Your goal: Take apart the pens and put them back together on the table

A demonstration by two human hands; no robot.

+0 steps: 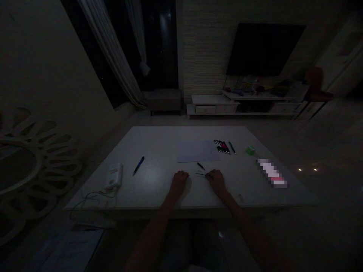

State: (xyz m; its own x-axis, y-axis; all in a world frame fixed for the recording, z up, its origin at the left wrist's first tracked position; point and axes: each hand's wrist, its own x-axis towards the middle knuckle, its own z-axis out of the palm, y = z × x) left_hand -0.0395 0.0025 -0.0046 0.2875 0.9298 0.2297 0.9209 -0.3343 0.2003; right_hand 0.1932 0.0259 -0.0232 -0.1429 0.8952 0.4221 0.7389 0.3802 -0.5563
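Near the front edge of the white worktop (159,147), the left hand (178,184) and the right hand (216,182) are rested palm down. The left hand is loosely curled, with nothing seen in it. The right hand's fingers (210,175) touch the end of a thin dark strip (200,174), though a grip cannot be confirmed. The strip's long axis is laid almost crosswise, pointing toward the left hand, and the right hand is nearer. A short black pen-like piece (201,166) is placed just beyond it, and a sheet of paper (197,151) and a row of pens (222,146) lie further back. No writing can be read.
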